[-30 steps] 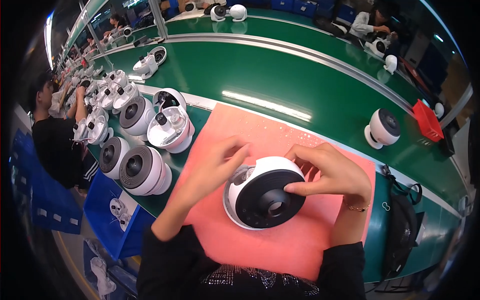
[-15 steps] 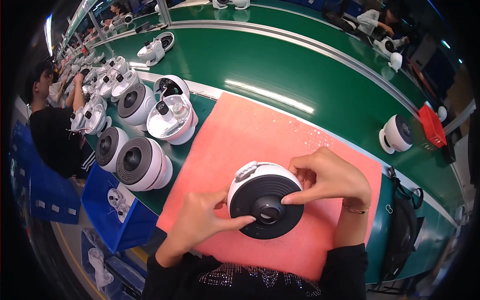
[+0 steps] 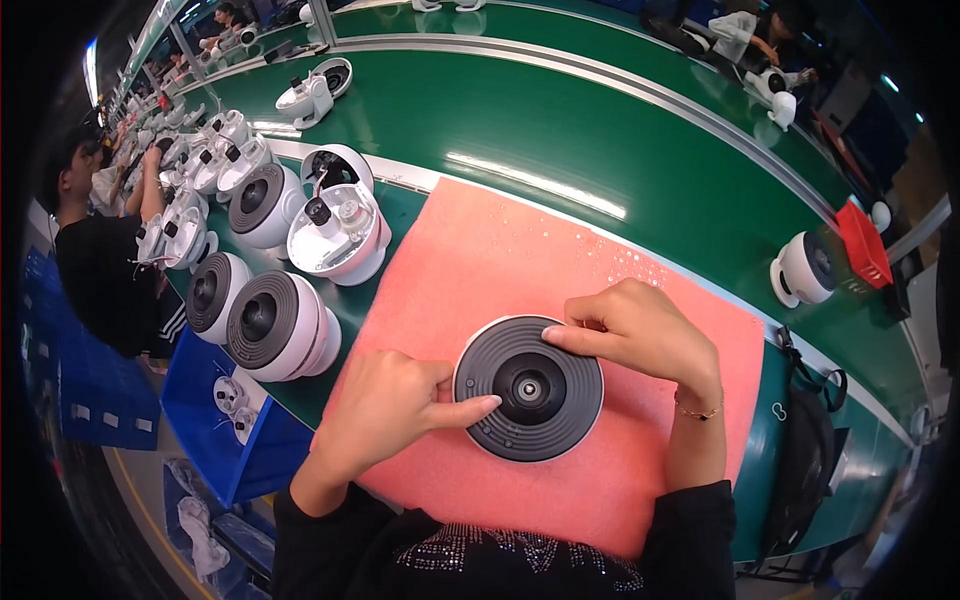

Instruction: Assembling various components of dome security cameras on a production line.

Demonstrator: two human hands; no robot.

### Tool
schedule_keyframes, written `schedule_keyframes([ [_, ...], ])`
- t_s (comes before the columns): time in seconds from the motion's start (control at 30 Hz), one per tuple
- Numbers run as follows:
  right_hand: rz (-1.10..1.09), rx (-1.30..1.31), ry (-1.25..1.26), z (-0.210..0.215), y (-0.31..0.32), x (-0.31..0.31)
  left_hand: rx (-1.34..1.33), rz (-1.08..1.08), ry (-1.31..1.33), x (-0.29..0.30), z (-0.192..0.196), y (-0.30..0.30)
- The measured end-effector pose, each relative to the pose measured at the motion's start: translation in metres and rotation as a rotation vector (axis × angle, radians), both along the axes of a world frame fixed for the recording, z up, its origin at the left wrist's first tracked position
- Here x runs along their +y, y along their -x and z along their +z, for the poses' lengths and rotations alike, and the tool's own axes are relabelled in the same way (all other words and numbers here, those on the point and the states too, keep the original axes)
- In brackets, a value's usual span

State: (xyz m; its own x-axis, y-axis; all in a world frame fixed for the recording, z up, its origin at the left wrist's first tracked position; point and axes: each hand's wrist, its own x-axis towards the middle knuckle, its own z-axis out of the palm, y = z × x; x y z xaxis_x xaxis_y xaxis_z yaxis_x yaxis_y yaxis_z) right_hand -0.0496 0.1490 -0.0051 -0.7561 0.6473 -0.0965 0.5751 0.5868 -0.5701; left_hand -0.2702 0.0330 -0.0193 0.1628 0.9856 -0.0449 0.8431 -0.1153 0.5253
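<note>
A round white camera head [image 3: 530,388] with a dark grey ridged face and a lens at its centre is held over a pink foam mat [image 3: 440,260]. Its face points up toward me. At its left side my left hand [image 3: 390,405] is closed on it, the thumb lying across the lower left of the face near the lens. My right hand [image 3: 645,335] grips the upper right edge, thumb on the rings and other fingers curled. The camera's underside and some of my fingertips are hidden.
Left of the mat stand finished-looking camera heads [image 3: 275,320] and an opened white housing [image 3: 340,235]. Beyond runs a green belt [image 3: 520,130]. A camera [image 3: 803,270], a red bin [image 3: 862,245] and a black bag [image 3: 805,450] lie right. A blue bin [image 3: 215,440] and a co-worker [image 3: 105,270] are left.
The camera head has tipped so its face and lens point straight up, hiding the white opening at its top. My right thumb has moved from beside the lens to the face's upper edge.
</note>
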Motion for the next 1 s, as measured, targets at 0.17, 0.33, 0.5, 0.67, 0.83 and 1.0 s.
schedule_keyframes([
  [0.17,-0.010,0.105,-0.277,0.006,0.005,-0.016,-0.013,0.012,-0.003,0.000,-0.001,-0.001],
  [0.33,0.344,0.290,-0.238,0.014,0.010,-0.028,-0.037,0.038,0.020,-0.002,-0.003,0.001],
  [0.5,0.558,0.274,-0.269,0.015,0.002,-0.037,-0.026,0.025,-0.051,-0.003,-0.006,0.000],
  [0.67,0.308,0.227,-0.188,0.027,0.013,-0.050,-0.005,0.031,-0.056,-0.001,-0.006,0.000],
  [0.83,0.406,0.142,-0.196,0.023,0.010,-0.047,0.015,0.028,-0.058,-0.003,-0.006,0.002],
  [1.0,0.392,0.318,-0.096,0.023,0.004,-0.032,0.138,-0.001,-0.073,0.001,-0.003,0.002],
])
